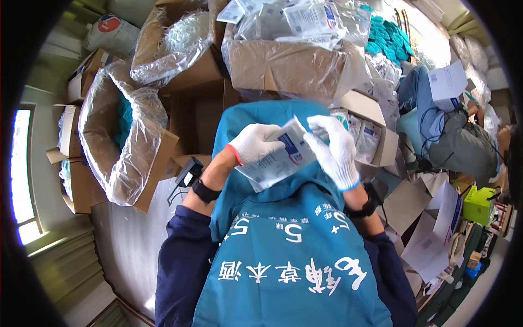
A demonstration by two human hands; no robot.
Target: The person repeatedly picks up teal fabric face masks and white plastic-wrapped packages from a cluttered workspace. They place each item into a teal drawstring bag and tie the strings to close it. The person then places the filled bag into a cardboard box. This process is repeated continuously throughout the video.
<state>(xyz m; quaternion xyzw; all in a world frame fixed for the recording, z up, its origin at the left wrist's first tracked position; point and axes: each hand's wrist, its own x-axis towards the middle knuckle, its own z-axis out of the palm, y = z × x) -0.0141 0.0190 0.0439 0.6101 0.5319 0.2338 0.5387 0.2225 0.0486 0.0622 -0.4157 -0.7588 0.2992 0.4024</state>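
Over my lap, my left hand (255,144), in a white knit glove, grips a flat clear plastic packet (279,157) by its upper left part. The packet is tilted and carries a blue and white print. At its right edge is my right hand (333,148), gloved the same way, with fingers stretched out and apart. Whether its thumb side touches the packet I cannot tell. Beneath both hands spreads a teal apron (294,229) with white print. Just right of my right hand stands an opened white carton (388,143) holding several similar packets.
Ahead, a large plastic-lined carton (283,64) is heaped with packets. Left of it are an open brown box (193,111) and a plastic-lined box (144,152) with teal cloth inside. At right sits another person (463,133), near flattened cartons (436,240) and a yellow-green box (478,204).
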